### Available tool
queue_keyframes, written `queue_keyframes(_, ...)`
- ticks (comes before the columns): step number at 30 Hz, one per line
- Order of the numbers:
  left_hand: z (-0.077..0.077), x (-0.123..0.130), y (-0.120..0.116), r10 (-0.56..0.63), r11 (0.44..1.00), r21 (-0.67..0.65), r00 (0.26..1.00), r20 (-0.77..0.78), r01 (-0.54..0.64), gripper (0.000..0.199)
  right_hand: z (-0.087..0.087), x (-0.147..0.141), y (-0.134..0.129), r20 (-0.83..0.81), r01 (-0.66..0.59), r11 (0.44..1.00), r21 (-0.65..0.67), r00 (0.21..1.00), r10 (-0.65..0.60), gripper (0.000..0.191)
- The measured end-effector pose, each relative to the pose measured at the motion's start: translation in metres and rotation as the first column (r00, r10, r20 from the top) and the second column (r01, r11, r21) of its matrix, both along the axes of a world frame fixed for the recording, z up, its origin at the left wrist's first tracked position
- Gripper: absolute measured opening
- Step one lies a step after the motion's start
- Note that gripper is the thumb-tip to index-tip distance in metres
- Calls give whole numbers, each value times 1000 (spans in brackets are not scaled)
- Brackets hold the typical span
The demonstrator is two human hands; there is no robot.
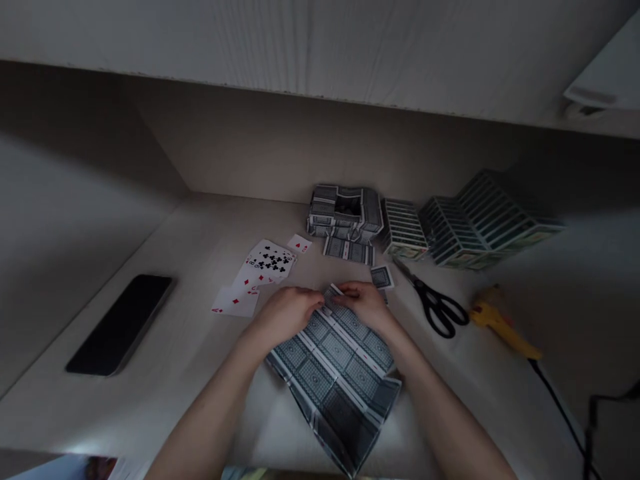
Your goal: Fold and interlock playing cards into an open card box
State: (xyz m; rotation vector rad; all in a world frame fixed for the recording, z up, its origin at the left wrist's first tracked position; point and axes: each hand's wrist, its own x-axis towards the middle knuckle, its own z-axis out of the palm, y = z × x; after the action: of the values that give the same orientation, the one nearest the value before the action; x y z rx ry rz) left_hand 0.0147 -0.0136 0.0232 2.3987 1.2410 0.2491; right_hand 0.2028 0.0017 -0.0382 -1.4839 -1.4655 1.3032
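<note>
A panel of joined playing cards [336, 360], backs up with white strips between rows, lies between my forearms, its near end folded upward. My left hand [295, 308] rests at its far left edge, fingers curled together at a card there. At the far right corner my right hand [364, 303] has its fingers closed on the edge of the panel. Both hands meet close together near a small white-edged piece. Loose cards [273, 261], faces up with clubs and diamonds, are spread to the left of my left hand.
A black phone [121, 325] lies at left. Behind my hands stands a box-like card structure [345, 212], beside stepped card structures [487, 220]. Black-handled scissors [440, 308] and a yellow glue gun [505, 328] with a cable are at right. A shelf edge [320, 93] hangs above.
</note>
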Motion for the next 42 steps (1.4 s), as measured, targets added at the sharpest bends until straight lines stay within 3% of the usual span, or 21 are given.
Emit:
queue_keyframes(5, -1, 0, -1, 5, 999, 44, 1000, -5, -5, 21, -3, 2, 11, 46, -61, 998, -6, 997, 61, 25)
queue_keyframes(8, 4, 3, -5, 25, 985, 171, 998, 64, -36, 27, -2, 1, 17, 120, -80, 996, 51, 990, 73, 20)
queue_keyframes(12, 14, 8, -12, -94, 946, 318, 992, 85, 63, 27, -2, -6, 21, 169, -49, 994, 102, 985, 31, 17)
queue_keyframes(15, 18, 13, -18, -195, 942, 280, 981, 18, 183, 17, -3, -12, 23, 183, 13, 995, 104, 983, -32, 16)
queue_keyframes(18, 16, 18, -22, -236, 939, 252, 971, -27, 235, 13, -3, -15, 25, 208, 76, 990, 123, 973, -100, 17)
queue_keyframes(21, 11, 21, -24, -271, 947, 163, 960, -65, 278, 14, -1, -15, 26, 198, 65, 990, 127, 976, -90, 18)
queue_keyframes(26, 3, 19, -29, -188, 977, 87, 979, -82, 195, 14, 9, -6, 23, 303, 10, 993, 115, 952, -45, 22)
queue_keyframes(32, 3, 15, -30, -126, 990, 51, 987, -102, 132, 35, 14, 17, 15, 317, -170, 984, -56, 931, 179, 23)
queue_keyframes(42, 1, 16, -29, -146, 989, 10, 979, -145, 149, 36, 11, 23, 21, 151, -80, 977, -199, 982, 112, 25)
